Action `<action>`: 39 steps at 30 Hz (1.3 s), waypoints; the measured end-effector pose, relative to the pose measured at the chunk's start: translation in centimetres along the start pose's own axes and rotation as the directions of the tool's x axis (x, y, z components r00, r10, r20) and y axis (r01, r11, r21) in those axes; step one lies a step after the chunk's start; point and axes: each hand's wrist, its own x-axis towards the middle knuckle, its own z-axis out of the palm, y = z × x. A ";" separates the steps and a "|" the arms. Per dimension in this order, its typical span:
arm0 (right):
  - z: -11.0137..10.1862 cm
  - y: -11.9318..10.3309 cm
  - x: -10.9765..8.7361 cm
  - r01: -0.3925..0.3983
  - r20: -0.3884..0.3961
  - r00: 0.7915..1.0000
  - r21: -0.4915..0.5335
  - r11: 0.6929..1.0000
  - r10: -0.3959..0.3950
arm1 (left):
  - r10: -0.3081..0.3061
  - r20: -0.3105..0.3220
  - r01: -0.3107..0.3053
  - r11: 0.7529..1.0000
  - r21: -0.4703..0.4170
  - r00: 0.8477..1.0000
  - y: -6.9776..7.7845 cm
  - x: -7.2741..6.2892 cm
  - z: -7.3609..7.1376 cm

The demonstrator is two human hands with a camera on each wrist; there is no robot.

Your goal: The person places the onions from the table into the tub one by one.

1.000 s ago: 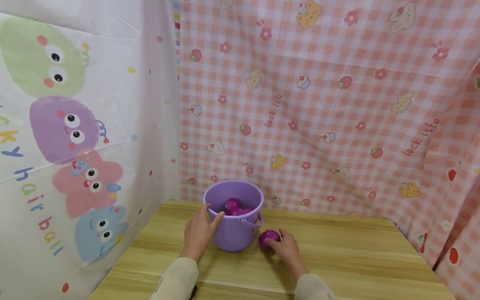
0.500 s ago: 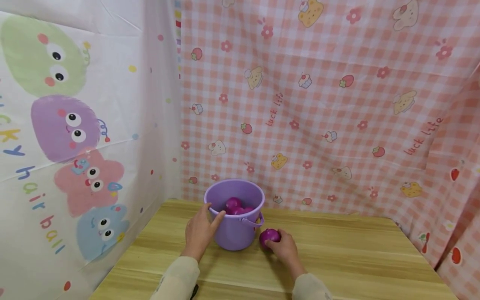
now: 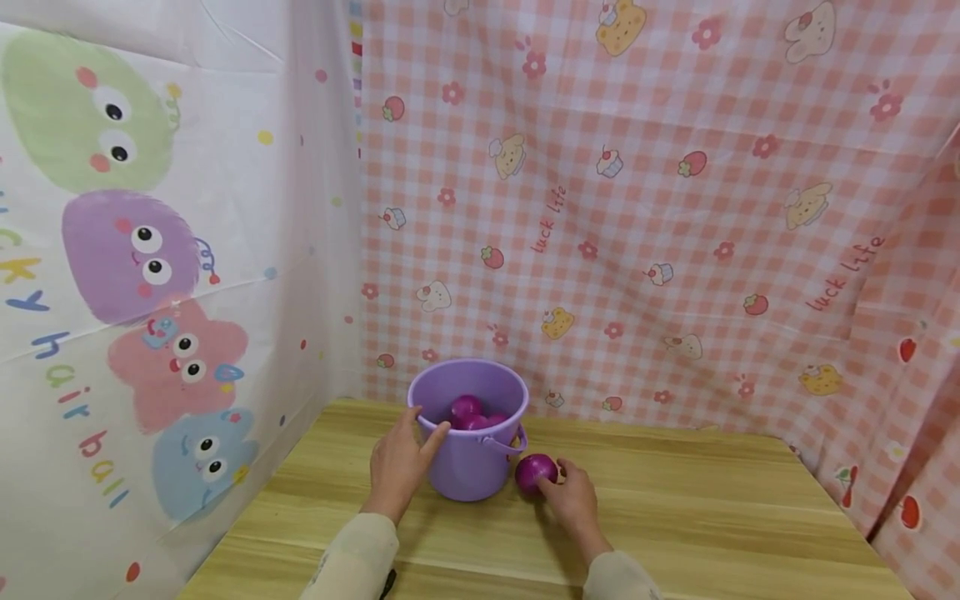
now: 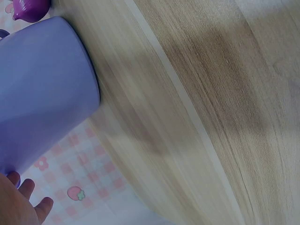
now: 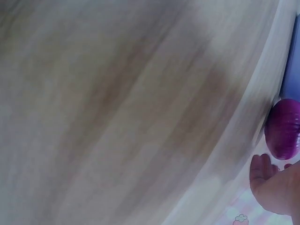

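Note:
A purple bucket (image 3: 468,471) stands on the wooden table with several red onions (image 3: 467,407) inside. My left hand (image 3: 397,462) rests against the bucket's near left side, its thumb and index finger at the rim. In the left wrist view, other fingers (image 4: 44,206) of that hand stretch out beside the bucket wall. One more red onion (image 3: 536,474) lies on the table just right of the bucket. Close to its right side is my right hand (image 3: 573,500), thumb at the onion and fingers loosely bent. The right wrist view shows these fingers (image 5: 257,171) apart from the onion (image 5: 283,129).
The bucket's handle (image 3: 506,444) hangs down on its right side, above the loose onion. A pink checked cloth (image 3: 637,250) hangs behind the table (image 3: 712,508), and a white cartoon-print cloth (image 3: 247,208) hangs on the left.
The loose onion has shifted slightly left, and my right hand's fingers have loosened from around it. My left hand and the bucket have stayed in place.

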 end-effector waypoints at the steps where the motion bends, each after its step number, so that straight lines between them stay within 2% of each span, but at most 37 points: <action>1: 0.1 0.0 0.1 0.005 0.006 1.000 -0.005 1.000 -0.005 | 0.000 -0.001 0.000 1.000 0.000 1.000 0.0 0.0 0.0; 10: 0.2 -0.6 0.8 0.036 0.097 0.995 -0.045 0.998 -0.032 | -0.005 0.019 0.005 1.000 0.000 1.000 0.1 0.1 -0.2; 17: 0.3 -0.1 1.3 0.103 0.149 0.985 -0.076 0.992 -0.091 | -0.005 0.019 0.005 1.000 -0.007 1.000 0.2 0.0 -0.1; 27: 0.0 0.4 1.0 0.053 0.093 0.995 -0.084 0.995 -0.046 | 0.005 0.006 -0.005 1.000 0.001 1.000 0.1 0.0 -0.2; 33: -0.9 0.4 0.8 0.039 0.081 0.996 -0.098 0.994 -0.031 | 0.005 0.007 -0.005 1.000 0.002 1.000 0.0 0.0 -0.1; 39: -2.6 -0.5 1.7 0.061 0.035 0.998 -0.077 0.995 -0.058 | 0.006 0.006 -0.006 1.000 0.004 1.000 0.0 0.0 -0.1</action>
